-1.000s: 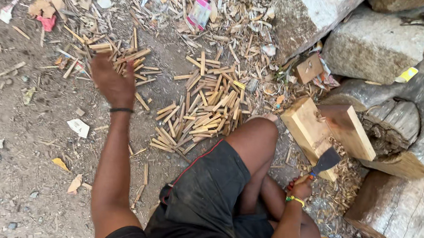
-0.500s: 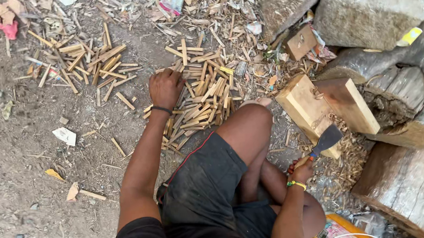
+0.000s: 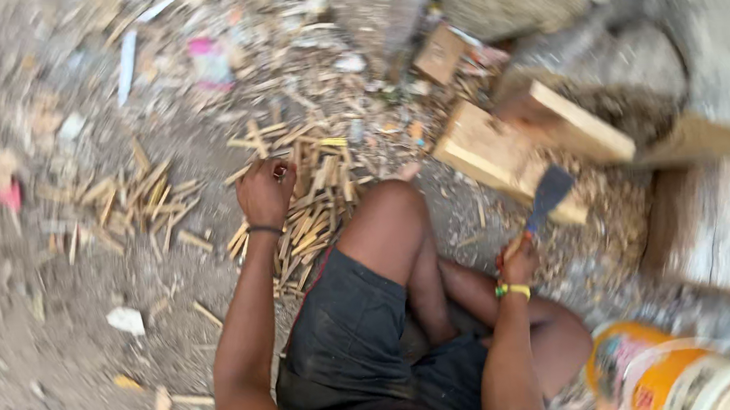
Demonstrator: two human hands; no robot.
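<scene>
Left hand [image 3: 265,192] closes on the split wood sticks [image 3: 314,208], right hand [image 3: 520,261] grips the hatchet [image 3: 547,192] beside the wood block [image 3: 497,150].

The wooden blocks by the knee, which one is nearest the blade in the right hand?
The pale wooden block lying lowest; the blade overlaps its edge, while the other blocks sit farther up.

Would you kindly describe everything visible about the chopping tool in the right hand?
The chopping tool has a broad, dark, roughly rectangular blade, seemingly metal, on a short handle. The right hand grips the handle, mostly hiding it. The tool tilts up and rightward, its blade before the pale wooden block; blur hides whether they touch.
</scene>
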